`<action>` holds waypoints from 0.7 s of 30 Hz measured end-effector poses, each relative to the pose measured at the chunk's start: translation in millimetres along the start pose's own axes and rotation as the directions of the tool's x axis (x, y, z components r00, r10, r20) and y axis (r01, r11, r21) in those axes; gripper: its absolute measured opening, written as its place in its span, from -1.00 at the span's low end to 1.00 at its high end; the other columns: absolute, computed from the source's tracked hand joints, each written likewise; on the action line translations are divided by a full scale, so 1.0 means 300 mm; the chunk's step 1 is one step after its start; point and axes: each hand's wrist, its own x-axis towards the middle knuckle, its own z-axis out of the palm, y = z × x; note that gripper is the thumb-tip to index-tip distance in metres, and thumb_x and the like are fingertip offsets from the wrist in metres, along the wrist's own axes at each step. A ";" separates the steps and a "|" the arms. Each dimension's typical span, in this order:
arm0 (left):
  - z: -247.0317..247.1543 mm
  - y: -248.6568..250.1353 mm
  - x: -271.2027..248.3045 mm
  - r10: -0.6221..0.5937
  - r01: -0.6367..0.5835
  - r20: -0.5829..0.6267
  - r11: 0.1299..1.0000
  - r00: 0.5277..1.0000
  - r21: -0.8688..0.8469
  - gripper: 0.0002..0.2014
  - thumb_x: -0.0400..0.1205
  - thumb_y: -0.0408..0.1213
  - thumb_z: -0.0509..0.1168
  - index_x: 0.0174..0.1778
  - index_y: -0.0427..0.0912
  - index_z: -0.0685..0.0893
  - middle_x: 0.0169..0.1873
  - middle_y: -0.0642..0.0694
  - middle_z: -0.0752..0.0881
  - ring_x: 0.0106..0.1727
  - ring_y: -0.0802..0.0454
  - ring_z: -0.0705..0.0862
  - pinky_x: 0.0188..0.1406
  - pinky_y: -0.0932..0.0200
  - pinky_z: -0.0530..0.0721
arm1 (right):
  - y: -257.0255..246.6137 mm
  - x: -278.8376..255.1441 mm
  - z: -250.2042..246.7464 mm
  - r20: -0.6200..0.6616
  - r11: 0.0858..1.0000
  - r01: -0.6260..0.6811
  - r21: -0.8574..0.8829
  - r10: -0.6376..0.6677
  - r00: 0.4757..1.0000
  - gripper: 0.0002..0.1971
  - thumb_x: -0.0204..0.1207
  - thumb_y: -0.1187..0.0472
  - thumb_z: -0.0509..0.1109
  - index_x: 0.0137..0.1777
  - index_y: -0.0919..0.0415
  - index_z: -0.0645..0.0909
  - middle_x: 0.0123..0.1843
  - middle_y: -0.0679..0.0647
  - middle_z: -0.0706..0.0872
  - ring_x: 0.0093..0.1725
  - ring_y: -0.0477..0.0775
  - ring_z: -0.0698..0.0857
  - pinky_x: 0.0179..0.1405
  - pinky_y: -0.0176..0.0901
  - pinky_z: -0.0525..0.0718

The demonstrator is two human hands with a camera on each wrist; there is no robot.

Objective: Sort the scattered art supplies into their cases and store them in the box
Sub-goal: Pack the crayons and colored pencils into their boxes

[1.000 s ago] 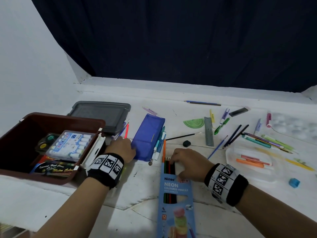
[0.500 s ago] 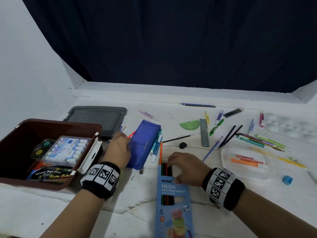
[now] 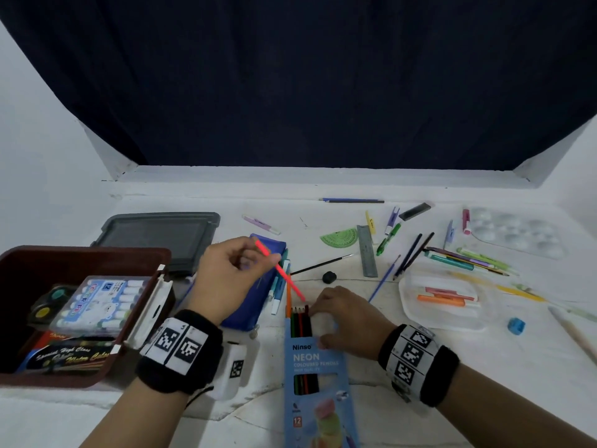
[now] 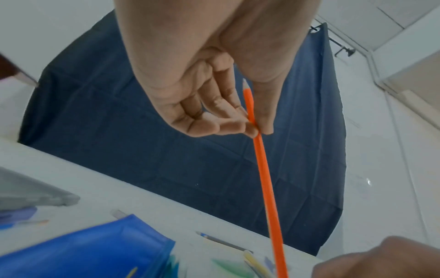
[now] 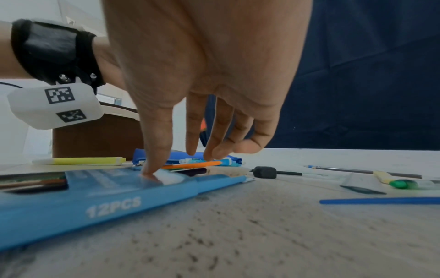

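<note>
The left hand point(image 3: 231, 274) pinched a thin neon-red coloured pencil point(image 3: 280, 270) above the table, its lower end slanting right and near toward the open mouth of a flat blue cardboard pencil box point(image 3: 318, 379) printed "Ninso NEON COLOURED PENCILS" and "12PCS". The right hand point(image 3: 347, 320) pressed relaxed fingers on that box's far end. At left, the brown plastic storage box point(image 3: 48, 263) held a marker case.

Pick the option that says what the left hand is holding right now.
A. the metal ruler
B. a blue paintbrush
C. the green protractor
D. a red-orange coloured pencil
D: the left hand pinches a red-orange coloured pencil between thumb and fingers, its far end slanting down toward the open mouth of the blue pencil box, on which the right hand rests.
</note>
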 end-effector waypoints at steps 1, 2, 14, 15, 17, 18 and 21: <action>0.012 -0.006 0.006 -0.010 0.011 0.024 0.999 1.000 -0.042 -0.91 0.49 -0.32 0.58 -0.26 -0.13 0.80 -0.44 -0.02 0.70 -0.37 0.13 0.56 -0.32 0.34 0.56 | 0.003 -0.009 -0.001 -0.005 1.000 -0.004 -0.005 0.004 1.000 -0.47 0.42 -0.08 0.57 0.38 0.00 0.61 0.29 -0.04 0.58 0.29 0.01 0.48 0.31 -0.02 0.50; 0.026 -0.013 0.012 -0.014 0.018 0.049 0.997 0.999 -0.072 -0.92 0.51 -0.33 0.55 -0.25 -0.10 0.80 -0.42 0.00 0.71 -0.35 0.13 0.58 -0.29 0.33 0.58 | 0.006 -0.019 -0.002 0.001 1.000 -0.017 -0.012 0.017 1.000 -0.48 0.44 -0.11 0.55 0.38 0.01 0.61 0.30 -0.03 0.58 0.30 0.02 0.47 0.32 -0.02 0.49; 0.169 -0.107 0.088 -0.146 0.129 0.269 0.989 0.952 0.078 -0.87 0.69 -0.33 0.38 -0.18 -0.19 0.74 -0.34 -0.21 0.79 -0.29 0.03 0.81 0.03 -0.07 0.79 | 0.022 -0.066 0.017 0.111 0.994 -0.107 -0.032 0.110 0.988 -0.34 0.41 -0.17 0.56 0.45 0.10 0.56 0.37 0.01 0.51 0.32 0.09 0.44 0.32 -0.02 0.49; 0.179 -0.117 0.092 -0.159 0.136 0.287 0.986 0.945 0.096 -0.87 0.68 -0.33 0.39 -0.19 -0.15 0.73 -0.37 -0.16 0.79 -0.27 0.01 0.82 0.05 -0.09 0.79 | 0.021 -0.065 0.015 0.109 0.994 -0.108 -0.030 0.110 0.988 -0.39 0.40 -0.16 0.57 0.40 0.09 0.59 0.34 0.01 0.52 0.30 0.08 0.45 0.30 -0.01 0.51; 0.201 -0.133 0.101 -0.166 0.124 0.314 0.981 0.935 0.150 -0.89 0.67 -0.32 0.40 -0.18 -0.10 0.73 -0.44 -0.01 0.77 -0.25 0.03 0.82 0.08 -0.08 0.78 | 0.019 -0.065 0.011 0.107 0.994 -0.107 -0.020 0.108 0.988 -0.50 0.38 -0.13 0.60 0.26 0.08 0.66 0.29 0.01 0.54 0.26 0.08 0.47 0.26 0.01 0.54; 0.210 -0.139 0.106 -0.163 0.097 0.335 0.974 0.928 0.205 -0.93 0.67 -0.30 0.40 -0.12 -0.13 0.74 -0.42 0.01 0.79 -0.25 0.07 0.82 0.06 0.01 0.78 | 0.018 -0.065 0.010 0.110 0.994 -0.106 -0.017 0.107 0.988 -0.54 0.37 -0.11 0.60 0.20 0.08 0.68 0.26 0.01 0.54 0.24 0.08 0.47 0.24 0.02 0.55; 0.235 -0.150 0.113 -0.171 0.013 0.402 0.931 0.899 0.365 -0.79 0.67 -0.26 0.40 0.17 -0.27 0.71 -0.27 -0.06 0.83 -0.32 0.24 0.73 -0.30 0.48 0.61 | 0.017 -0.066 0.012 0.116 0.994 -0.106 -0.016 0.108 0.987 -0.58 0.37 -0.08 0.61 0.14 0.10 0.66 0.25 0.02 0.52 0.21 0.09 0.46 0.21 0.00 0.54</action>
